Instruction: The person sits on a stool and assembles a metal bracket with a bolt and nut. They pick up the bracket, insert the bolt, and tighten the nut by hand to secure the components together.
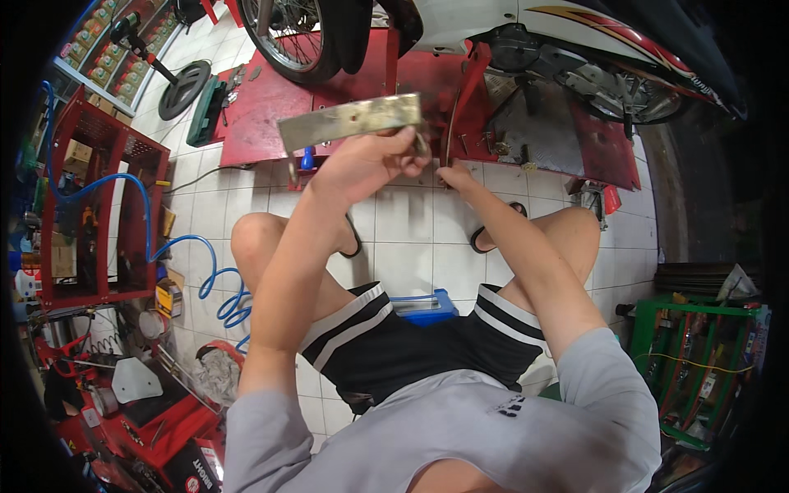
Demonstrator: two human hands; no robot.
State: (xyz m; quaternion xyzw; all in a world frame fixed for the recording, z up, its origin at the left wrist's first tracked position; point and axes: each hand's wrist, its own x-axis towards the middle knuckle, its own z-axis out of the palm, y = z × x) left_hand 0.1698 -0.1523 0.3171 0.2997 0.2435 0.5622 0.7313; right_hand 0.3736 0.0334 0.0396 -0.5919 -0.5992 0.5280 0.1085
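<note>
Raised in my left hand (368,164) is a worn metal bracket (349,119), a long flat plate with a small hole and ends bent downward. My fingers and thumb close around its right end; the plate is slightly smeared by motion. To the right, my right hand (457,177) is closed at the lower end of a thin curved bar (451,123), which rises beside a red upright (470,78). Its fingertips are small in view. Beneath the bracket, a blue-handled tool (307,158) stands near the front edge of the red motorcycle lift (271,115).
A motorcycle wheel (292,41) and a motorcycle's engine side (567,74) stand over the lift. A red shelf unit (107,205) with a coiled blue hose (189,240) is at left. Below my knees sits a blue stool (427,306); a green rack (657,329) is at right.
</note>
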